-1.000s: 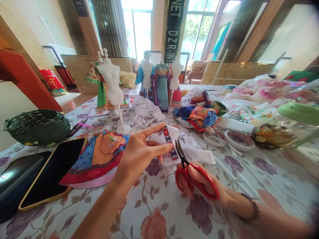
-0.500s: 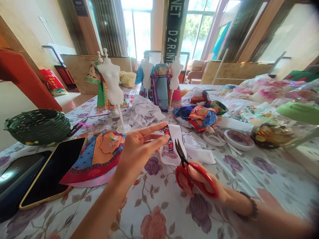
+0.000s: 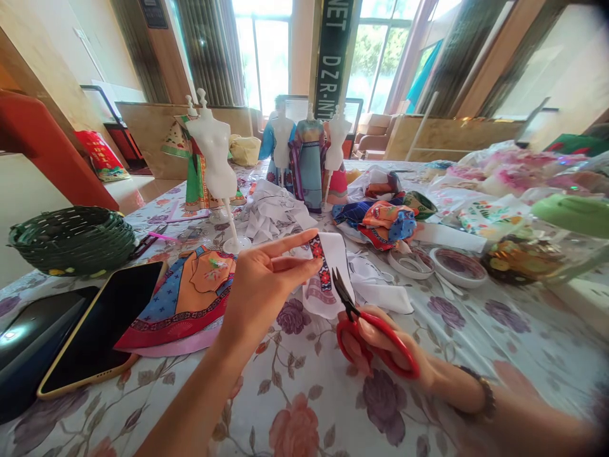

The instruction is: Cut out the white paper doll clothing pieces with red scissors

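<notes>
Between the fingers of my left hand [image 3: 266, 279] is a white fabric piece [image 3: 335, 251] with a dark, red-flowered patterned band along its left side. It hangs above the table, curling at the lower end. My right hand [image 3: 380, 339] is closed around the red handles of a pair of scissors [image 3: 351, 304]. Their dark blades point up and left, slightly apart, at the right side of the fabric; whether they touch it I cannot tell. Left of my left hand lies an orange, blue and red fabric garment piece [image 3: 183, 304].
At the left are a phone [image 3: 107, 324], a dark glossy object [image 3: 38, 343] and a green woven basket [image 3: 71, 238]. A bare white mannequin [image 3: 212, 152] stands behind white scraps [image 3: 276, 212]. Tape rolls [image 3: 457, 266], bunched colourful fabric [image 3: 387, 222] and a green-lidded jar [image 3: 571, 206] lie right.
The white fabric piece has shifted up slightly and turned a little in my left hand. The scissors stay almost where they were, blades still apart.
</notes>
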`<move>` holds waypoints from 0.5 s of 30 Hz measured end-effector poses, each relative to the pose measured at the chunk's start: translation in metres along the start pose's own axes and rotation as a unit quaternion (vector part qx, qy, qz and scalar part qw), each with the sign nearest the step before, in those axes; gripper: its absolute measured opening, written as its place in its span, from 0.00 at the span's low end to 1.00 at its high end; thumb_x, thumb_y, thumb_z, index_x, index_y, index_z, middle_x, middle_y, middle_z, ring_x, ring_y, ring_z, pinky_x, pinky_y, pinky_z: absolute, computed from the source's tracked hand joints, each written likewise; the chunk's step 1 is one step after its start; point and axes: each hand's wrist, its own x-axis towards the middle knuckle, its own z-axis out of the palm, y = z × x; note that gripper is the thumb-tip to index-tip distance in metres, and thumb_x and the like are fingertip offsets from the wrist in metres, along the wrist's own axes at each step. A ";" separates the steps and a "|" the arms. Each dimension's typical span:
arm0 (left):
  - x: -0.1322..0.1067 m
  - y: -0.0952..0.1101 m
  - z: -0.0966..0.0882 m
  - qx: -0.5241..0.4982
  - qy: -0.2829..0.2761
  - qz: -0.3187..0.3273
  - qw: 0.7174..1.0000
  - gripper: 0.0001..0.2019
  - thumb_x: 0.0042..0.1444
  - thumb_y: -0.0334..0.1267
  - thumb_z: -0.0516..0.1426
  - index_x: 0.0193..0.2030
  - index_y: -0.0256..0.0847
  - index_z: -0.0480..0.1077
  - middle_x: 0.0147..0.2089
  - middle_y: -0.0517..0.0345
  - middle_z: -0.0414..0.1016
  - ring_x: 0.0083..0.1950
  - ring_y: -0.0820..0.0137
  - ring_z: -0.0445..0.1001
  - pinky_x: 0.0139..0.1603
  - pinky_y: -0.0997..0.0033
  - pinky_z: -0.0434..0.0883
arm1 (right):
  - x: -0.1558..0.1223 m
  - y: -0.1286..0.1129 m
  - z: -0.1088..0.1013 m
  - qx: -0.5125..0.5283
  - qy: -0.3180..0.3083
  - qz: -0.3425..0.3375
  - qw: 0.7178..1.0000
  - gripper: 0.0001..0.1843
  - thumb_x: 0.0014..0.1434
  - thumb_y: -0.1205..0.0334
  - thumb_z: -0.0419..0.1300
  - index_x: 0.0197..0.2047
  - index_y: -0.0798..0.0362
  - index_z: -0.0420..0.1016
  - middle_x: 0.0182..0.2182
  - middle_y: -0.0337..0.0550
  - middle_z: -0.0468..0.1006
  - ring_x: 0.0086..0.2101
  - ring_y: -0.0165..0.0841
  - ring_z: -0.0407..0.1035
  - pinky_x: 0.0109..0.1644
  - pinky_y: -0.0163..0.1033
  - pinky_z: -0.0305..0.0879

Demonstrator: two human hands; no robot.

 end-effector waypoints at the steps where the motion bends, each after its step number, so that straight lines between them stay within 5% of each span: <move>1: 0.000 0.000 0.000 -0.001 0.000 -0.001 1.000 0.18 0.43 0.37 0.69 0.44 0.52 0.80 0.27 0.63 0.82 0.29 0.75 0.75 0.32 0.79 0.71 | 0.000 0.000 0.000 0.003 -0.003 0.000 1.000 0.29 0.62 0.36 0.48 0.21 0.50 0.61 0.18 0.37 0.63 0.23 0.31 0.57 0.32 0.40 0.58; 15: 0.000 0.001 0.000 -0.032 0.000 -0.001 0.999 0.16 0.42 0.34 0.69 0.40 0.53 0.82 0.25 0.63 0.81 0.26 0.79 0.70 0.24 0.86 0.66 | 0.004 -0.007 0.003 -0.022 0.012 0.040 0.999 0.33 0.55 0.30 0.53 0.17 0.51 0.61 0.16 0.37 0.63 0.20 0.29 0.56 0.28 0.39 0.60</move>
